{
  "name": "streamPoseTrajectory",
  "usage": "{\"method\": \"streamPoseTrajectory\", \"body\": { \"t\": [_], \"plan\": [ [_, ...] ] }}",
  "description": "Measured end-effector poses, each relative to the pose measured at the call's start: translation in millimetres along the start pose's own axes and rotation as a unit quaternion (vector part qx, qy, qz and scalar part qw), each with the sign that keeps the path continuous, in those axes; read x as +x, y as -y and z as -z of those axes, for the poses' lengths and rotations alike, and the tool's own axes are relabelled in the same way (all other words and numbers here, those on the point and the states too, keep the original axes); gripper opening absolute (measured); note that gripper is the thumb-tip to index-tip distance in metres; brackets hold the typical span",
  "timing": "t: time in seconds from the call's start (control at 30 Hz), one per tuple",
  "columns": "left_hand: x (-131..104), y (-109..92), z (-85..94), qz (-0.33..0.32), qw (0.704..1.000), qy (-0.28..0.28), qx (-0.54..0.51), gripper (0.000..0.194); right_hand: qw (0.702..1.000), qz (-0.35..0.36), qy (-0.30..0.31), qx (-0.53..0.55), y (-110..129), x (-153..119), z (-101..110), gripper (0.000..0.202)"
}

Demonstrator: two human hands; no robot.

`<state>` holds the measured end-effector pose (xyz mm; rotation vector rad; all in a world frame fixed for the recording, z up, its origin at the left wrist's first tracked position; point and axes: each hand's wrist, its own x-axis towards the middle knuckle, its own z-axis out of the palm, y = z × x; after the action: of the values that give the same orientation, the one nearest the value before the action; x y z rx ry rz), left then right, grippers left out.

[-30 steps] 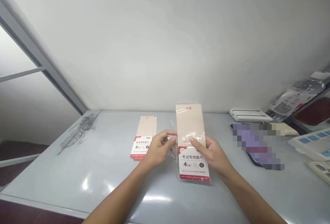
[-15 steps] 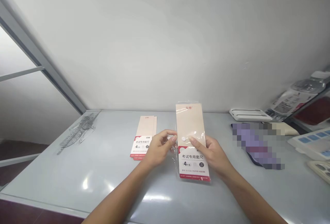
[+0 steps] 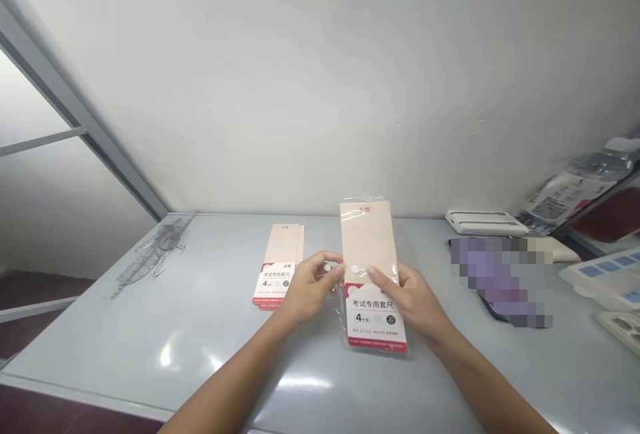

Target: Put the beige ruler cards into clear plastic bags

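Note:
A clear plastic pouch point(image 3: 369, 241) with a pink and white card inside stands tilted over the table, its round white snap showing near the middle. My right hand point(image 3: 413, 297) grips its right side, thumb across the front and fingers behind. At the pouch's left edge, my left hand point(image 3: 313, 284) pinches the clear flap, which carries another round white snap. Beyond my left hand, a small stack of similar pink and white cards point(image 3: 283, 247) lies on the table, partly hidden by that hand.
The grey table point(image 3: 125, 341) meets a pale wall at the back. On the right are a white device point(image 3: 485, 223), a blurred purple item point(image 3: 493, 281), a plastic bottle point(image 3: 585, 177) and a white case with blue patches point(image 3: 607, 277). A metal frame point(image 3: 85, 121) rises at left.
The pouch has shifted very slightly in my hands. Both hands keep nearly the same place and grip.

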<state>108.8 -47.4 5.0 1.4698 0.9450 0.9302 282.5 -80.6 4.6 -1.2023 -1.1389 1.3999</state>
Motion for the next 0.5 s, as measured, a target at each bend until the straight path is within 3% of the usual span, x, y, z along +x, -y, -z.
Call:
{"method": "streamPoseTrajectory", "body": {
  "t": [0.27, 0.37, 0.5],
  "plan": [
    [0.6, 5.9, -3.1, 0.013, 1.000, 0.021, -0.003, 0.027, 0.998, 0.001, 0.004, -0.059, -2.2, -1.1, -3.8, 0.035],
    [1.3, 6.3, -3.9, -0.009, 0.999, -0.019, 0.027, 0.028, 0.995, 0.015, -0.019, -0.101, -2.0, -0.2, -6.1, 0.039],
    [5.9, 1.9, 9.3, -0.007, 0.996, -0.080, 0.050, 0.031, 0.979, 0.061, -0.108, -0.164, 1.8, 5.5, 7.4, 0.042]
  ]
}}
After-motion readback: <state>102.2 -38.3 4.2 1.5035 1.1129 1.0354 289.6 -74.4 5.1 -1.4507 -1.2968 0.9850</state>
